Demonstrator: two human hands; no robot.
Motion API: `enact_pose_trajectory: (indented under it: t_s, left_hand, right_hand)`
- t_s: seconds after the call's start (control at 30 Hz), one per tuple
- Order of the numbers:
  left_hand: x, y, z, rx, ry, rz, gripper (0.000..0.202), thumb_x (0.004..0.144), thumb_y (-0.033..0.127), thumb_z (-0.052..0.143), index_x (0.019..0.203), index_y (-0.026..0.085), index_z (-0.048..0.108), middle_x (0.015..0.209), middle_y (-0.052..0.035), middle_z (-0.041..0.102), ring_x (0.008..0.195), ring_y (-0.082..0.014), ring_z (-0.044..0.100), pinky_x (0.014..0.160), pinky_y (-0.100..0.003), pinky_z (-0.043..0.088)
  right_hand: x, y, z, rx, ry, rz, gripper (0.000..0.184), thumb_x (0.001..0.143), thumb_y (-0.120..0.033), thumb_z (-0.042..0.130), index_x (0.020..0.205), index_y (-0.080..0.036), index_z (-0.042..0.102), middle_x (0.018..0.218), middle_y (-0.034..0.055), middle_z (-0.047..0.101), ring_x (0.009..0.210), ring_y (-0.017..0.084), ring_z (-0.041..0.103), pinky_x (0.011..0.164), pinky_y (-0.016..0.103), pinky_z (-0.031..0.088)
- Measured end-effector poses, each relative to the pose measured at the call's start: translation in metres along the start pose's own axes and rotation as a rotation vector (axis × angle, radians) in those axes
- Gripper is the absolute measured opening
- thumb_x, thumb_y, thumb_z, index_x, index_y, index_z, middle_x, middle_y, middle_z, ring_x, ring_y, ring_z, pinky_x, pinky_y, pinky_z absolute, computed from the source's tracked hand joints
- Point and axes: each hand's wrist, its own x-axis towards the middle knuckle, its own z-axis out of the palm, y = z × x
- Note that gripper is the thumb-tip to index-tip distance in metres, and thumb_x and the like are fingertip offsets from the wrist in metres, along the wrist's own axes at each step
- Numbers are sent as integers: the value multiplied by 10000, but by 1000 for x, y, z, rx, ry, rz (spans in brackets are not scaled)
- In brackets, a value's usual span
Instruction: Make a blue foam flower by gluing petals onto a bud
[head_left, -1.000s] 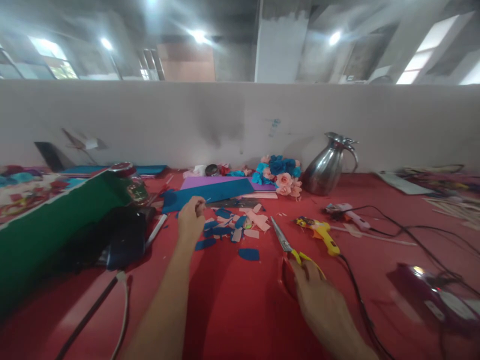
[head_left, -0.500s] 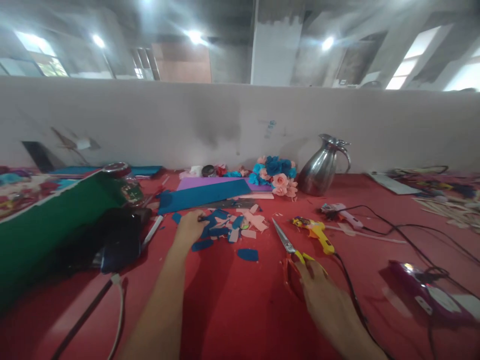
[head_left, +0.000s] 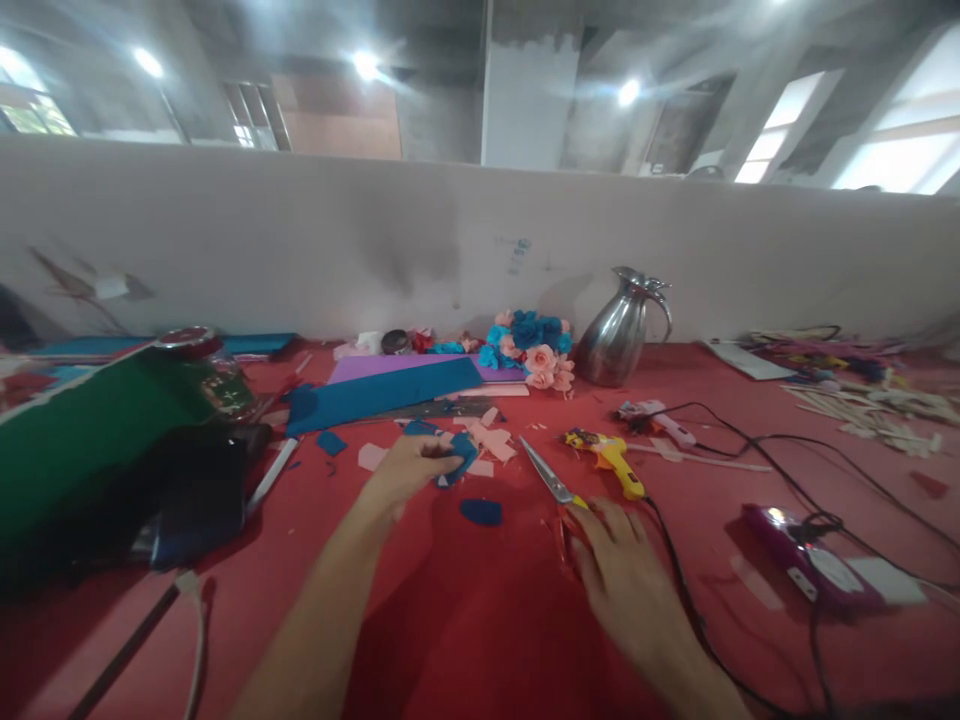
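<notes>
My left hand [head_left: 409,468] is closed at the fingertips around blue paper pieces [head_left: 459,462], over a small heap on the red table. Pink paper scraps [head_left: 491,440] lie just beyond. A single blue petal-shaped piece [head_left: 481,512] rests nearer to me. My right hand [head_left: 619,565] lies palm down with its fingers stretched over the handles of a pair of scissors [head_left: 547,474]. The blades point away from me, toward the scraps; most of the handle is hidden under the fingers.
A yellow glue gun [head_left: 615,465] and a pink one [head_left: 660,420] lie at right with trailing cords. A purple device [head_left: 814,575] sits nearer. Behind are blue sheets [head_left: 390,392], paper flowers [head_left: 532,345] and a metal jug [head_left: 615,330]. A green box [head_left: 90,450] stands left.
My left hand has moved right across the heap, and the blue pieces there are fewer and bunched at its fingers. My right hand has flattened over the scissors' handles. The view has turned slightly right.
</notes>
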Motion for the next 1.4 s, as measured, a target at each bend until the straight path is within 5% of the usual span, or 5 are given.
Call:
enact_pose_trajectory:
  t_s: [0.27, 0.53, 0.77, 1.03, 1.4]
  left_hand:
    - [-11, 10, 28, -48, -73, 23, 122, 555, 272, 726, 584, 171, 664, 603, -2, 638, 600, -139, 550, 600, -252, 410]
    - [-5, 2, 23, -115, -20, -22, 173, 596, 227, 697, 761, 179, 687, 701, -24, 676, 652, -145, 589, 626, -253, 442]
    - [-1, -3, 10, 122, -142, 32, 70, 585, 244, 697, 614, 184, 677, 605, -3, 638, 600, -154, 572, 604, -263, 427]
    - [15, -33, -54, 834, 372, -16, 88, 567, 134, 693, 590, 211, 656, 608, -21, 633, 609, -207, 587, 557, -279, 377]
    - [21, -34, 39, 1001, 184, 298, 167, 838, 153, 523, 896, 196, 673, 1006, -64, 596, 897, -180, 603, 739, -267, 448]
  right_hand:
    - [83, -66, 17, 1255, -262, 295, 358, 749, -518, 626, 850, -174, 617, 799, 36, 662, 715, 178, 623, 661, 304, 524]
    - [84, -59, 33, 1512, -266, 458, 433, 591, -529, 772, 753, -152, 636, 660, 11, 639, 578, 133, 564, 580, 255, 462]
    - [81, -54, 36, 1230, -252, 311, 252, 791, -414, 591, 816, -165, 613, 666, 13, 646, 565, 145, 589, 562, 255, 446]
    - [65, -59, 29, 271, -322, -68, 86, 826, -180, 580, 866, -200, 653, 908, 47, 676, 865, 213, 618, 706, 294, 443]
    - [61, -66, 32, 125, -322, -107, 105, 873, -183, 528, 834, -207, 622, 855, 25, 663, 790, 179, 627, 613, 246, 392]
